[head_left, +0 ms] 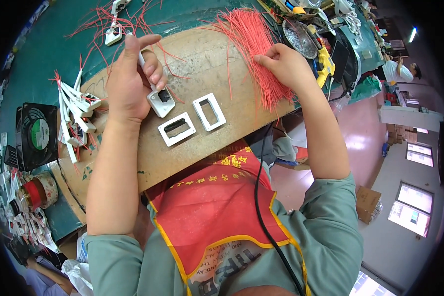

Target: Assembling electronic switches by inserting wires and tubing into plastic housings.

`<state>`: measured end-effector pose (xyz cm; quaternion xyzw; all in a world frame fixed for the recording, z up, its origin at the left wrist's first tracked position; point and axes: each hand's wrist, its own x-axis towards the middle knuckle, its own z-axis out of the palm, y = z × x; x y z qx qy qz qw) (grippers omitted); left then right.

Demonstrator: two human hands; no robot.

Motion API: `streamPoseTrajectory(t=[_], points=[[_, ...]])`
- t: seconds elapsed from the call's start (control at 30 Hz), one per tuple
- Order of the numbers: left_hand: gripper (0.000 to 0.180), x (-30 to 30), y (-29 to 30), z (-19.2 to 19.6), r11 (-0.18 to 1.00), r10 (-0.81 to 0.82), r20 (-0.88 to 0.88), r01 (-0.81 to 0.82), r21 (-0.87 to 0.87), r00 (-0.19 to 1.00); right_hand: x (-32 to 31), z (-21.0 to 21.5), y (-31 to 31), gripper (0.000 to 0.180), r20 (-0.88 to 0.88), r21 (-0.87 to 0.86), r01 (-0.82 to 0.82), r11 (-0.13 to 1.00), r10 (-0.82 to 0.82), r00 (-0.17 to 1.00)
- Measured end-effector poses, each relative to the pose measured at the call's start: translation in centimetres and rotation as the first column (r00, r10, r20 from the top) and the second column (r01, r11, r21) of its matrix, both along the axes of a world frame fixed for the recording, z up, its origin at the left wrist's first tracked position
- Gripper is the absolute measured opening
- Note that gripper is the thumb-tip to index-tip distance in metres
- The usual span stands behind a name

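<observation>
My left hand [133,79] is closed round a slim white plastic piece with a long stem and a rectangular cup-like end [161,102]; something dark shows inside that end. Its index finger points out past the stem. Over a thick bundle of thin red wires [249,49], my right hand [286,64] has thumb and forefinger brought together in a pinch at a wire. Two white rectangular frames lie on the wooden board near my left hand: one frame [166,140] has dark material in its opening, the other frame [198,110] shows board through it.
White stemmed pieces with red wires [76,106] are heaped on the left beside a black fan [37,135]. More wired white parts [114,33] lie at the far edge of the wooden board [202,64]. A metal dish [301,39] and yellow tool [325,66] stand right.
</observation>
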<state>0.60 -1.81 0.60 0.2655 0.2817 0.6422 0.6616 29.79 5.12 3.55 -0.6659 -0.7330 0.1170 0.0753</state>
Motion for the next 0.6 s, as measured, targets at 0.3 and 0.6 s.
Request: streamPoseTrajectory(t=[0.3,0.6], points=[[0.052,0.3,-0.2,0.1,0.988,0.134,-0.256,-0.148,-0.038,0.957,1.2,-0.3,2.1,0.027,-0.161,-0.128,-0.061,0.99,0.04,0.986],[0.05,0.6,-0.3,0.6,0.986,0.122,-0.255,-0.147,-0.079,0.959,0.6,2.7,3.0,0.021,-0.475,-0.181,0.03,0.983,-0.114,0.873]])
